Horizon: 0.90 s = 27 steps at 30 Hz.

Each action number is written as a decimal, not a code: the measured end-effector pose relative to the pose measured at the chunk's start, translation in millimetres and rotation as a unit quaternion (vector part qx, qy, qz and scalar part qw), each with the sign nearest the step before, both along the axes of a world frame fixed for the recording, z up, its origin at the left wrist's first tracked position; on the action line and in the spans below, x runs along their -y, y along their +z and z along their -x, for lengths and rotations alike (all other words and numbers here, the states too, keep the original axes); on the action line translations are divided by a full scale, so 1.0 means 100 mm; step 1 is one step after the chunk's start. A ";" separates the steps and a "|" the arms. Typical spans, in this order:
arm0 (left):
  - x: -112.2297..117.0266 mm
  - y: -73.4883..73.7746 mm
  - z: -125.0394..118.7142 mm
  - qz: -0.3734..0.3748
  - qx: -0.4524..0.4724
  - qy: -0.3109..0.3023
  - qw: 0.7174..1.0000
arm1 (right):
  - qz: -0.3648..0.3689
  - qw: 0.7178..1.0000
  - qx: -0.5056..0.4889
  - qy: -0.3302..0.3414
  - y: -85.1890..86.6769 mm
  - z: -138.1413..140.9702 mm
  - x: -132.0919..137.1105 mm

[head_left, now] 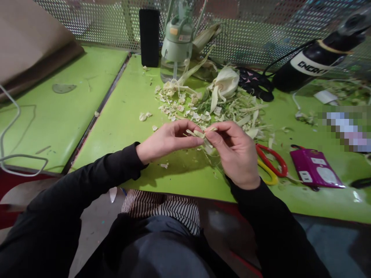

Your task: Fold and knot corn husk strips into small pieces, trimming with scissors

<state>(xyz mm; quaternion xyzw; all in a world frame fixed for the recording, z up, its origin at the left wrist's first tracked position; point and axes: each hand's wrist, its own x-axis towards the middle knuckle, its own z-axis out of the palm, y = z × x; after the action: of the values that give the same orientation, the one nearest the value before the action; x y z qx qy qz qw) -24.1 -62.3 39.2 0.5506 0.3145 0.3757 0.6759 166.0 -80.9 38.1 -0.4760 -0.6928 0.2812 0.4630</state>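
Pale husk strips [198,134] are pinched between my two hands, just above the green table. My left hand [172,139] comes in from the left, thumb and forefinger closed on the strips' near end. From the right, my right hand [236,152] grips them with thumb and fingertips. Just beyond my hands lies a heap of shredded husk [246,110] with small cut husk pieces [179,106] on its left. A larger bundle of pale husk leaves [227,83] rests on top of the heap. How many strips I hold cannot be made out.
Behind the scraps stand a green water bottle [176,46] and a black phone [149,38]. Scissors with red and yellow handles [274,160] and a purple packet [315,168] lie at right. A black bottle [313,63] leans back right. A table seam [98,112] runs at left.
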 end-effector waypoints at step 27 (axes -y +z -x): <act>-0.06 -0.01 0.03 0.156 -0.004 -0.019 0.988 | 0.074 0.994 -0.030 0.077 -0.02 -0.02 -0.01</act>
<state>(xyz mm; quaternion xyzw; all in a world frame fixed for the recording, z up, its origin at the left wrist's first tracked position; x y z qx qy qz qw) -27.2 -56.3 38.3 0.4461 0.3615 0.3067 0.7591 168.1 -79.5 36.3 -0.4451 -0.6908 0.3804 0.4242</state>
